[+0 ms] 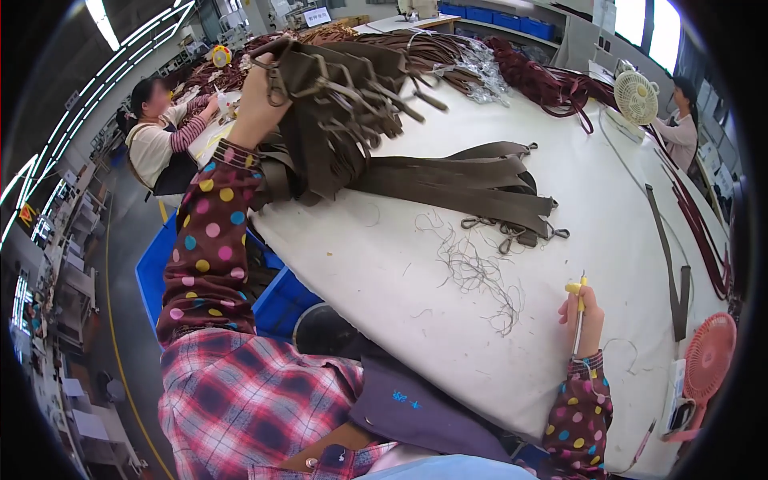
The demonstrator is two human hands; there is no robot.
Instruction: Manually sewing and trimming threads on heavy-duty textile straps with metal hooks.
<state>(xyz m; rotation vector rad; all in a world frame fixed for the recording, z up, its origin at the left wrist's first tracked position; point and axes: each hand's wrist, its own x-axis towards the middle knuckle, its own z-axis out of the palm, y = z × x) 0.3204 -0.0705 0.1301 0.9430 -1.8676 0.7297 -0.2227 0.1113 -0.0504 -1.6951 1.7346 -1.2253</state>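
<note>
Raised at the upper left, my left hand (260, 108) is closed around a thick bundle of olive-brown webbing straps (320, 148). Their metal hooks and buckles hang out in a cluster to the right of the hand. More straps of the same kind (448, 180) lie flat on the white table (384, 280), their snap hooks pointing right. My right hand (590, 322) rests near the table's right side, fingers wrapped around a slim pen-like tool (575, 286) with a yellow upper part and a thin point. A pale cord shows by that wrist.
Thread scraps (484, 280) litter the table's middle. Maroon straps (544, 76) are heaped at the far side. A pink fan (710, 356) and a cream fan (637, 98) stand at right. Below the left edge is a blue bin (284, 304). Two people work nearby, left and right.
</note>
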